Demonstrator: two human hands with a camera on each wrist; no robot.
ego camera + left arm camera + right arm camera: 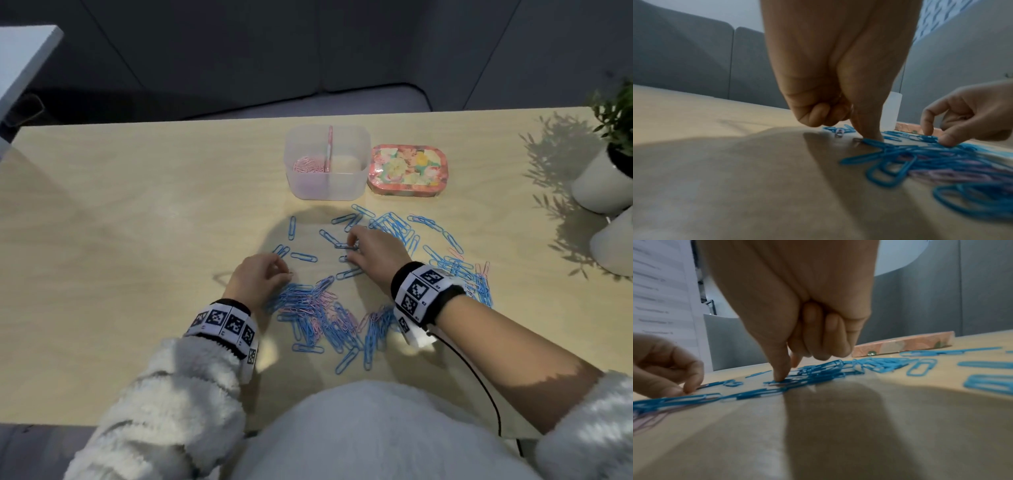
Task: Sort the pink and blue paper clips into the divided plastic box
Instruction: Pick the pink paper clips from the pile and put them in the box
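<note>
Translucent divided plastic box [327, 178] on pale wood table [137, 205]; glossy pink clips [308, 165] fill its left compartment. Thin wire blue clips [342, 329] lie scattered near of the box. Left hand [258, 279] and right hand [371, 251], apart and curled, each press a fingertip onto clips there; grasp cannot be told.

Table [137, 205] with clips [394, 226], box [327, 186], tin [407, 169].

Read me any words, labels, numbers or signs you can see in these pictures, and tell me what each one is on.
No text can be read.
White sheet behind the table, right wrist view: rows of printed lines, too blurred to read.
Wristbands: black-and-white square code markers with tiny marks beside them, too small to read.
Floral tin: flower pattern only, no words.
</note>
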